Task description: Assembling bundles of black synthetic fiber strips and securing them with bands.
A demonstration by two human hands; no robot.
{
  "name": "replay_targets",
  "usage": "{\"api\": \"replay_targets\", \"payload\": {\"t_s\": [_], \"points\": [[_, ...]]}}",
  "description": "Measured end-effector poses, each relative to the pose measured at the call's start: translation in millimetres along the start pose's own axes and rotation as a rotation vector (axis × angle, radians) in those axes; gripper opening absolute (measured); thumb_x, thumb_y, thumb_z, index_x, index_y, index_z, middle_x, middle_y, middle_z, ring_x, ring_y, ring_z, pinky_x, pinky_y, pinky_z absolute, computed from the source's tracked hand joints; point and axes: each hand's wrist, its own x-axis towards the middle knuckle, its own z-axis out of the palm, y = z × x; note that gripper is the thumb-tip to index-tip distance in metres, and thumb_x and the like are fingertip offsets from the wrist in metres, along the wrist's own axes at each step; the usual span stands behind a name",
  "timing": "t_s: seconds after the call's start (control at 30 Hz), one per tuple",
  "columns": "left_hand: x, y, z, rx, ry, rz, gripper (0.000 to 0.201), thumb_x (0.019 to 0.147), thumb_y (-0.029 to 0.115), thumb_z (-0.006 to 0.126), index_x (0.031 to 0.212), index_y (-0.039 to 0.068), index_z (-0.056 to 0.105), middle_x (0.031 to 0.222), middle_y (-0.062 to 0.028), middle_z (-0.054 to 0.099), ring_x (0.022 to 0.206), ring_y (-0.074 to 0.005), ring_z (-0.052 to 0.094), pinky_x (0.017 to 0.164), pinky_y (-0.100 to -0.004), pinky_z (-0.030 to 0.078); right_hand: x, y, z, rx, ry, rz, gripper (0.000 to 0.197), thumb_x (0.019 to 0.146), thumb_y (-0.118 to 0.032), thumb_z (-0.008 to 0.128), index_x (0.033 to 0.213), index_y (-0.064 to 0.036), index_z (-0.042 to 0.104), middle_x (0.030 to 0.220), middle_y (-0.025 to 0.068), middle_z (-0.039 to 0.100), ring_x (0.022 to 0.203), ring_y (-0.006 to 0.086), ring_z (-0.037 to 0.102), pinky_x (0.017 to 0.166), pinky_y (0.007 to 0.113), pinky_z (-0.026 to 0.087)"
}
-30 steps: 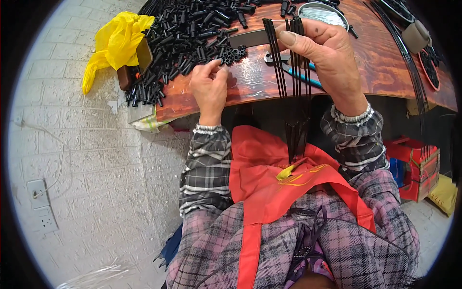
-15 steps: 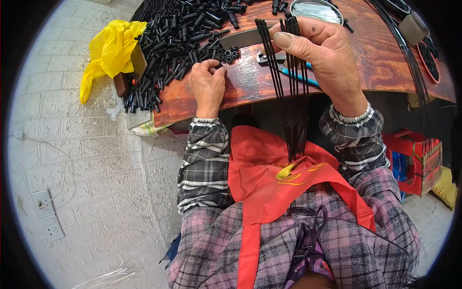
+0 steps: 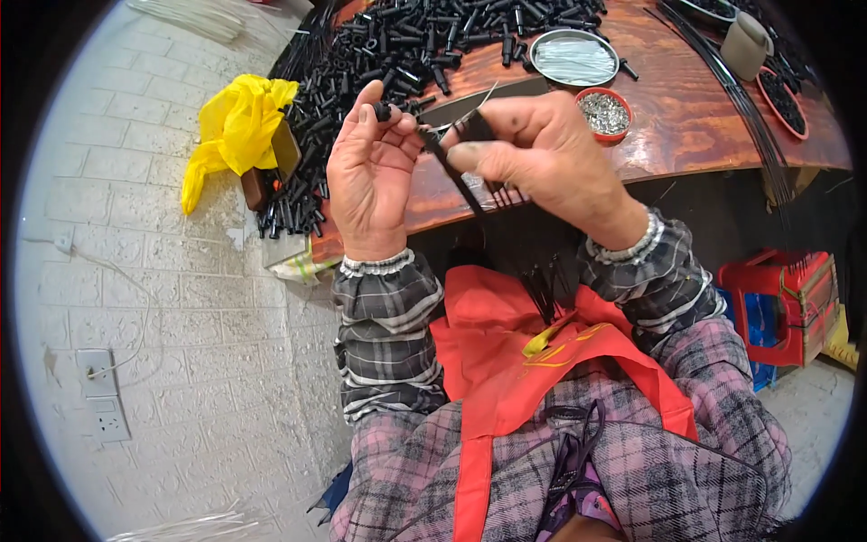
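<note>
My left hand [image 3: 368, 185] is raised over the table's front edge, palm turned up, with a small black tubular piece [image 3: 383, 111] between its fingers. Close beside it, my right hand [image 3: 551, 163] pinches a bundle of thin black rods [image 3: 459, 181] near their upper ends. The rods are smeared by motion and hang toward my lap. From my right fingers a thin pale wire [image 3: 489, 96] sticks up. A red apron or bag [image 3: 492, 361] lies over my lap below the rods.
Many loose black tubular pieces [image 3: 424, 36] are heaped on the wooden table [image 3: 668, 117]. Beyond my right hand stand a round dish of pale wires [image 3: 574, 58] and a red dish of small metal parts [image 3: 603, 115]. A yellow plastic bag [image 3: 239, 126] sits left; a red stool [image 3: 781, 298] stands right.
My left hand has lifted off the table and turned palm up with a black piece. My right hand has brought the rods left, near it. The view has shifted, uncovering the red dish.
</note>
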Motion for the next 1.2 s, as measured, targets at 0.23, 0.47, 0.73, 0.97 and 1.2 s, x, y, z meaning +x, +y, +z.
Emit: {"api": "replay_targets", "payload": {"t_s": [0.23, 0.47, 0.73, 0.97, 1.2], "points": [[-13, 8, 38, 0.094, -0.037, -0.017, 0.021, 0.084, 0.012, 0.048, 0.099, -0.003, 0.051, 0.077, -0.0073, 0.056, 0.074, -0.0195, 0.054, 0.073, -0.0334, 0.045, 3, 3, 20, -0.164, 0.117, -0.167, 0.036, 0.072, -0.009, 0.063, 0.052, -0.0045, 0.033, 0.05, -0.0074, 0.027, 0.049, 0.0017, 0.023, 0.04, 0.023, 0.017], [-18, 12, 38, -0.019, 0.038, -0.097, 0.014, 0.081, 0.007, 0.051, 0.09, -0.002, 0.057, 0.078, -0.0052, 0.058, 0.073, -0.0158, 0.055, 0.068, -0.027, 0.044, 3, -5, 25, -0.216, 0.194, -0.165, 0.036, 0.072, -0.012, 0.064, 0.052, -0.0035, 0.035, 0.051, -0.007, 0.026, 0.05, 0.0027, 0.023, 0.04, 0.024, 0.018], [-27, 14, 44, -0.015, 0.104, -0.112, 0.012, 0.08, 0.004, 0.051, 0.088, -0.001, 0.058, 0.08, -0.005, 0.059, 0.072, -0.0139, 0.055, 0.067, -0.0259, 0.045, -1, -13, 28, -0.255, 0.202, -0.193, 0.029, 0.072, -0.013, 0.064, 0.056, 0.0002, 0.045, 0.051, -0.0067, 0.03, 0.05, 0.003, 0.026, 0.041, 0.023, 0.02], [-25, 16, 39, 0.03, -0.003, -0.064, 0.014, 0.08, 0.005, 0.051, 0.091, -0.003, 0.057, 0.084, -0.0069, 0.059, 0.078, -0.0149, 0.054, 0.072, -0.026, 0.044, -4, -15, 28, -0.3, 0.192, -0.203, 0.024, 0.072, -0.013, 0.064, 0.059, 0.0009, 0.049, 0.05, -0.0059, 0.031, 0.05, 0.0028, 0.027, 0.041, 0.023, 0.021], [-31, 19, 39, 0.067, -0.153, -0.054, 0.019, 0.08, 0.005, 0.049, 0.096, -0.005, 0.053, 0.088, -0.0084, 0.056, 0.083, -0.016, 0.054, 0.077, -0.0273, 0.042, -4, -5, 30, -0.283, 0.155, -0.225, 0.014, 0.072, -0.01, 0.062, 0.069, 0.002, 0.056, 0.05, -0.0063, 0.035, 0.05, 0.0018, 0.03, 0.041, 0.022, 0.024]]}}
